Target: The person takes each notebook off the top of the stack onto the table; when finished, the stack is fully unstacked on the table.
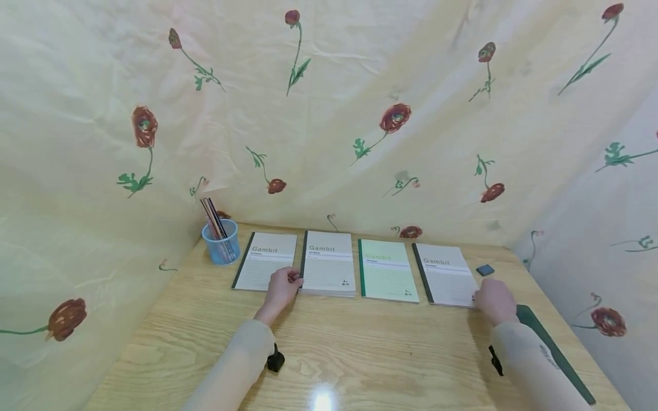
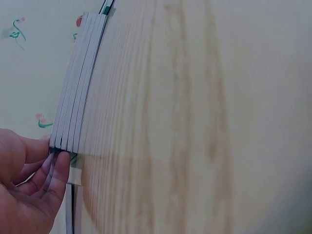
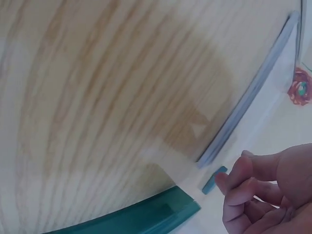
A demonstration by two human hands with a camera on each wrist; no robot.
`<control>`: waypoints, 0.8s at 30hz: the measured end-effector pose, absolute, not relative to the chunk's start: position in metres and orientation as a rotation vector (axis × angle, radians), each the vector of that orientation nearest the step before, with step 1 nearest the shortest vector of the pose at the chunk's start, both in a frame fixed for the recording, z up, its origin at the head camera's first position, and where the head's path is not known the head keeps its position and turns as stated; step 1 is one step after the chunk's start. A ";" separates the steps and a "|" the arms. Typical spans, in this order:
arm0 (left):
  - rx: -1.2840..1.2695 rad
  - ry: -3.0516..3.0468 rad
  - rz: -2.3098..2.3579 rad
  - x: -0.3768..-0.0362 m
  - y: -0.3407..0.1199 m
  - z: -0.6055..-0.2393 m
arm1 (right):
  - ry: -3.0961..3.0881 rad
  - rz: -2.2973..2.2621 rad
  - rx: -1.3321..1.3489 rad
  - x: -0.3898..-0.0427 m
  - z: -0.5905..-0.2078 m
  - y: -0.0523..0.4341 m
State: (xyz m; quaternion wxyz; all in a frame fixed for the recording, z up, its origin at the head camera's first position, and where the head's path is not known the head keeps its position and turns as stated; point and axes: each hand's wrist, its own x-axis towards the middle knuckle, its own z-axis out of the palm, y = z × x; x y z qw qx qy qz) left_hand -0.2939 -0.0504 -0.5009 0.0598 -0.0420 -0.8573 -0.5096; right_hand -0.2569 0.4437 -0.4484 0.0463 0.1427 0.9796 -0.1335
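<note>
My left hand (image 1: 282,287) is at the lower left corner of a grey stack of Gambit notebooks (image 1: 329,262). In the left wrist view, the thumb and fingertips touch the spine end of this stack (image 2: 78,87), whose several layers lie squarely on each other. Left of it is another grey notebook (image 1: 272,257), partly behind the hand. A pale green notebook (image 1: 388,271) sits right of the stack. My right hand (image 1: 494,301) is by the lower right corner of the rightmost grey notebook (image 1: 444,274); its fingers curl loosely and hold nothing in the right wrist view.
A blue pen cup (image 1: 221,242) with several pencils stands at the back left. Beyond the right hand lies a small dark blue block (image 1: 485,270). A dark green strip-like board (image 1: 552,348) runs along the right table edge, partly under the right forearm. Flowered cloth (image 1: 329,142) hangs behind.
</note>
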 end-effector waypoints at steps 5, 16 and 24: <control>-0.133 -2.603 -1.529 -0.295 -0.051 -0.500 | 3.025 -0.378 0.418 -0.260 -0.439 0.433; -0.132 -2.609 -1.525 -0.294 -0.050 -0.500 | 3.132 -0.487 0.160 -0.274 -0.434 0.379; -0.128 -2.625 -1.495 -0.295 -0.049 -0.499 | 3.171 -0.719 -0.059 -0.284 -0.439 0.321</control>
